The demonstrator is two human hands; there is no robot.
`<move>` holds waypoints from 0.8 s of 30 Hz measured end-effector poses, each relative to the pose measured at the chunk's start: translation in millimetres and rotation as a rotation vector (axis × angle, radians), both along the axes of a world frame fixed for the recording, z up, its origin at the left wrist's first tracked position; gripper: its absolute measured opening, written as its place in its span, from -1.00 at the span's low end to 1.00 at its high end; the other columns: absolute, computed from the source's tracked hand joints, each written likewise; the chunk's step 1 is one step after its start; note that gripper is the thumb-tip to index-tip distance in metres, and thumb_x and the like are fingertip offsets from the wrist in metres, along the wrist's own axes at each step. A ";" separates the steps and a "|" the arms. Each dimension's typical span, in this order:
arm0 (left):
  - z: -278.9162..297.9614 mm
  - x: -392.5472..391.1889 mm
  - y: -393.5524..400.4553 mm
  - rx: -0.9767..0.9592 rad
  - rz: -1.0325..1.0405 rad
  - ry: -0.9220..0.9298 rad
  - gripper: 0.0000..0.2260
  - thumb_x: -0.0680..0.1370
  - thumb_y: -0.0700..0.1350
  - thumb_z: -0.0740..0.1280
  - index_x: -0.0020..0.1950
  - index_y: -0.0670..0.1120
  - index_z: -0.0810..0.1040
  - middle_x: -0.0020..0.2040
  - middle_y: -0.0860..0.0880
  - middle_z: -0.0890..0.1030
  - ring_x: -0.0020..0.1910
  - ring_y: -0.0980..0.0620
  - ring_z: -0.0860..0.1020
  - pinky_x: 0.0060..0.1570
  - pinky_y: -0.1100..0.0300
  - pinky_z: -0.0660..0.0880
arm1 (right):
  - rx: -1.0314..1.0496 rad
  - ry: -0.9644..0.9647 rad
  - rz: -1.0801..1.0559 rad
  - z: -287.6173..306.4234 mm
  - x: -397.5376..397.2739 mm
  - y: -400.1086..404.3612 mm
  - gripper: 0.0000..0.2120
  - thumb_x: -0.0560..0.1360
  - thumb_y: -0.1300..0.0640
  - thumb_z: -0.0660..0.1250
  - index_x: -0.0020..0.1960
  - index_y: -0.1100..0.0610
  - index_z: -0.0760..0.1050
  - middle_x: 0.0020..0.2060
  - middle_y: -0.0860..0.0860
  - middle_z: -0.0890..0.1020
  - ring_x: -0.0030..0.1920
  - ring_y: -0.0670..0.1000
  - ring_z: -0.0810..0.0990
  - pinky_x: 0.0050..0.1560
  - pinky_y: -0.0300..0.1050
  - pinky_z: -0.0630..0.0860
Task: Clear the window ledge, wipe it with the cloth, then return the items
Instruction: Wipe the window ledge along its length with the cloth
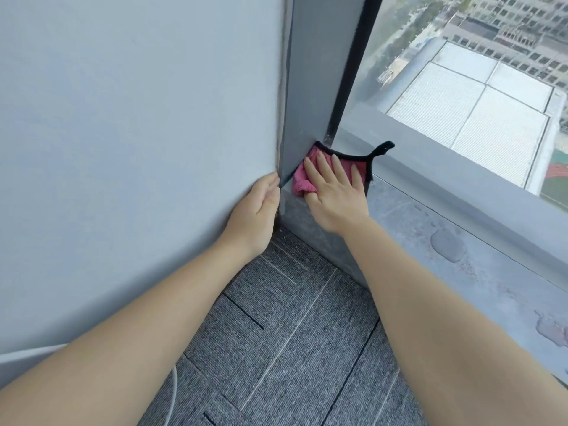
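The right hand [333, 192] presses flat, fingers spread, on a pink microfibre cloth with black trim [310, 179], bunched in the far corner of the grey stone window ledge [445, 241] against the grey window frame post [319, 72]. The left hand [258, 210] rests open on the pale wall [138, 118] beside that post, holding nothing.

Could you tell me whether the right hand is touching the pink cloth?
Touching. The head view shows the right hand lying flat on the cloth, fingers spread across it, pressing it onto the ledge.
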State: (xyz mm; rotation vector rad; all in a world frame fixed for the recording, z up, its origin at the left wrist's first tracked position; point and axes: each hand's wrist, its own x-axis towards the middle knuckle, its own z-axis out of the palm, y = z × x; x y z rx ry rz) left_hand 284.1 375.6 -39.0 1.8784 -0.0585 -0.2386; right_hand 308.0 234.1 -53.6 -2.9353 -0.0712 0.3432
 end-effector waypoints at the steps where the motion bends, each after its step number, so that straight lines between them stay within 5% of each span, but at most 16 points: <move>1: -0.4 0.2 -0.3 -0.013 0.006 0.000 -0.66 0.60 -0.21 0.04 0.37 -0.22 0.26 0.40 -0.15 0.35 0.34 0.10 0.30 0.36 0.30 0.14 | 0.006 -0.005 0.026 0.7 -5.8 -0.4 -0.46 0.58 0.05 -0.05 0.52 -0.05 -0.12 0.55 -0.04 -0.11 0.54 0.01 -0.18 0.49 0.08 -0.25; 6: -2.9 1.3 0.6 -0.062 0.014 0.018 -0.66 0.60 -0.20 0.05 0.36 -0.23 0.28 0.39 -0.16 0.37 0.29 0.11 0.32 0.43 0.16 0.17 | 0.011 0.005 0.059 2.2 -42.4 -16.6 -0.47 0.55 0.01 -0.09 0.51 -0.14 -0.09 0.54 -0.10 -0.08 0.54 0.00 -0.17 0.49 0.03 -0.28; 15: -2.6 1.1 4.0 -0.038 -0.007 0.020 -0.67 0.60 -0.16 0.05 0.36 -0.21 0.29 0.34 -0.11 0.41 0.33 0.07 0.33 0.43 0.17 0.16 | 0.016 0.055 -0.319 0.2 -8.6 -8.7 -0.45 0.57 0.01 -0.11 0.52 -0.03 -0.21 0.55 0.01 -0.16 0.53 0.13 -0.26 0.46 0.20 -0.30; 24: -4.3 4.2 1.9 -0.054 -0.011 0.064 -0.64 0.61 -0.12 0.02 0.38 -0.21 0.26 0.40 -0.16 0.34 0.41 -0.02 0.28 0.48 0.00 0.13 | -0.031 -0.005 -0.017 -0.2 -15.5 -0.7 -0.47 0.58 0.02 -0.08 0.51 -0.13 -0.15 0.55 -0.06 -0.12 0.54 0.04 -0.20 0.49 0.13 -0.26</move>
